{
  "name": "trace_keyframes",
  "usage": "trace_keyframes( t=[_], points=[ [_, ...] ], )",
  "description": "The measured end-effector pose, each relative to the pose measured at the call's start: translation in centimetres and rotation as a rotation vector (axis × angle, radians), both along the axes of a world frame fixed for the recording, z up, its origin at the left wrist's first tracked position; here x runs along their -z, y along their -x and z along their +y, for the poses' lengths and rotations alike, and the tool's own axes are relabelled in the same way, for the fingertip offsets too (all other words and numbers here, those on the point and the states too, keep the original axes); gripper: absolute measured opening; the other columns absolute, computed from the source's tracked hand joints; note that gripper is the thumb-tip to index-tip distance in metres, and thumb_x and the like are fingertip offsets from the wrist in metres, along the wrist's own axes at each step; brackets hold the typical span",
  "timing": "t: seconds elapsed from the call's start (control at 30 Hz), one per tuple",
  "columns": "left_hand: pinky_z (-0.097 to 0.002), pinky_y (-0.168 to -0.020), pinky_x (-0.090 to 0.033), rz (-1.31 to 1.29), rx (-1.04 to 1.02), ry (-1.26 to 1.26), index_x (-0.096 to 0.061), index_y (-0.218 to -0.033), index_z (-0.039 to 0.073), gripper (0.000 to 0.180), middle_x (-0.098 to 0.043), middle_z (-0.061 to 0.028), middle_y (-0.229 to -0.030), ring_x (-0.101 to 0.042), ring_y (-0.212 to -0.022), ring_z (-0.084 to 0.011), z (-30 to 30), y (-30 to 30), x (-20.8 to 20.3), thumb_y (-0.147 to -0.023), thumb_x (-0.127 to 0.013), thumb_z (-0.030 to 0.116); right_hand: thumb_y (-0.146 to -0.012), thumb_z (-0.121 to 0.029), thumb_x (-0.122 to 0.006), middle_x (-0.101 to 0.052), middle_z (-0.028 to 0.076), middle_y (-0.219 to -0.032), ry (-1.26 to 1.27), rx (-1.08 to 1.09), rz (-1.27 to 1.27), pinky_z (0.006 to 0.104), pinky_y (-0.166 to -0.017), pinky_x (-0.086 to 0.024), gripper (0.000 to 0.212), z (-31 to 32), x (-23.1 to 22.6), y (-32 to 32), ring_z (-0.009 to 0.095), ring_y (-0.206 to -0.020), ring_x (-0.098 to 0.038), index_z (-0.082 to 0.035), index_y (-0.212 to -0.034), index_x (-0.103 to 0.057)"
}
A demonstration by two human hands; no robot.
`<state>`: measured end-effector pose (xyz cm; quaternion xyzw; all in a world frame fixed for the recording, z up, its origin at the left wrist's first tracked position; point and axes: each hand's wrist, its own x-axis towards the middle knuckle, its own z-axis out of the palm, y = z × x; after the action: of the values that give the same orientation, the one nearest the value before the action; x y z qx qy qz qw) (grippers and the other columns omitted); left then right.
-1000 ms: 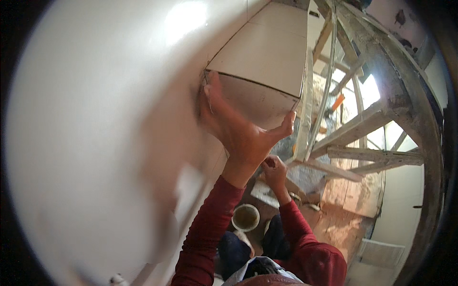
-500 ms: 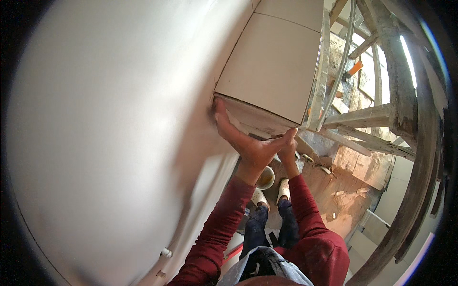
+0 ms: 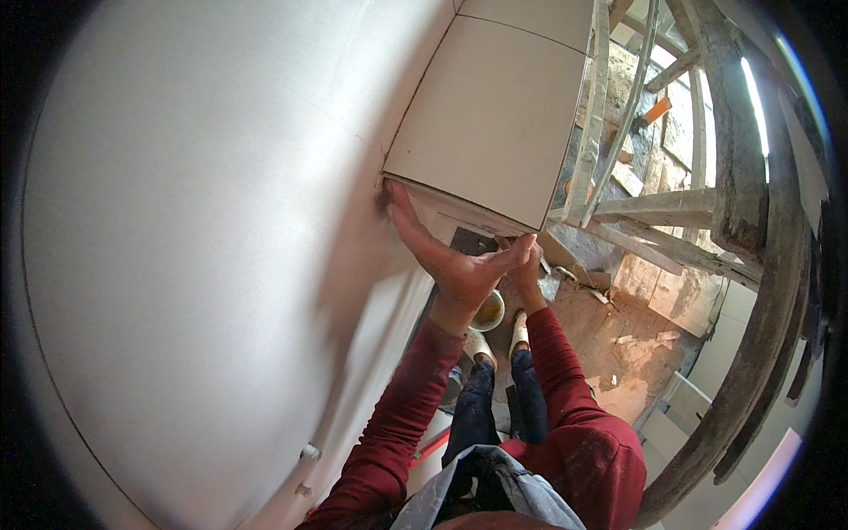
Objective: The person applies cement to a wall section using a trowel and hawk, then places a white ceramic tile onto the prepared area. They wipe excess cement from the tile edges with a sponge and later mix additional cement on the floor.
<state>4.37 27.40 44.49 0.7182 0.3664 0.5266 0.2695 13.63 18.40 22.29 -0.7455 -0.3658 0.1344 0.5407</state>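
A pale tiled ledge runs along the white wall, its near end facing me. My left hand is spread across that near end. One stretched finger reaches the corner by the wall, while another digit points toward the outer corner. Close beside it, my right hand is raised at the outer corner, its fingers partly hidden behind the left hand. A thin pale edge strip shows just under the top tile, above my hands. Whether either hand grips a separate piece there cannot be made out.
A wooden trestle frame stands to the right, near the ledge. Below are a round bucket, my light shoes and a dusty brown floor with scraps. An orange-handled tool lies beyond. Pipe stubs stick out of the white wall.
The view has shifted slightly, so the ledge and hands appear a little further left. Both hands stay at the ledge's near end, with the right hand's fingers a little more visible beyond the left.
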Motion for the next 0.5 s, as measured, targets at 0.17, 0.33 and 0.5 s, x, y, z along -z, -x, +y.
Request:
trace_keyframes(
  t=[0.17, 0.33, 0.5],
  points=[
    [-0.0513, -0.118, -0.016, -0.008, -0.007, 0.014, 0.004, -0.151, -0.006, 0.150, -0.007, -0.0280, -0.156, -0.012, -0.146, -0.0405, -0.1, -0.1, 0.3, -0.054, -0.092, 0.055, -0.079, -0.006, -0.073, -0.068, 0.014, -0.086, 0.046, -0.013, -0.014, 0.0349, -0.068, -0.054, 0.020, -0.1, 0.6, -0.2, 0.026, -0.074, -0.068, -0.001, -0.097, -0.065],
    [-0.0507, -0.119, -0.015, 0.086, -0.016, 0.044, 0.004, -0.151, -0.006, 0.151, -0.006, -0.0271, -0.157, -0.011, -0.146, -0.0403, -0.1, 0.2, -0.2, -0.052, -0.093, 0.052, -0.078, -0.009, -0.074, -0.068, 0.014, -0.087, 0.057, -0.003, 0.015, 0.0370, -0.069, -0.054, 0.020, -0.5, 0.7, -0.5, 0.029, -0.075, -0.068, -0.002, -0.095, -0.065],
    [-0.0523, -0.119, -0.013, 0.090, -0.007, 0.016, 0.008, -0.151, -0.004, 0.151, -0.004, -0.0266, -0.157, -0.009, -0.147, -0.0395, 0.0, 0.7, -0.7, -0.053, -0.094, 0.048, -0.080, -0.012, -0.074, -0.067, 0.014, -0.087, 0.075, -0.006, -0.002, 0.0388, -0.067, -0.053, 0.019, 0.1, 0.0, 0.3, 0.031, -0.076, -0.067, -0.003, -0.093, -0.064]
  ],
)
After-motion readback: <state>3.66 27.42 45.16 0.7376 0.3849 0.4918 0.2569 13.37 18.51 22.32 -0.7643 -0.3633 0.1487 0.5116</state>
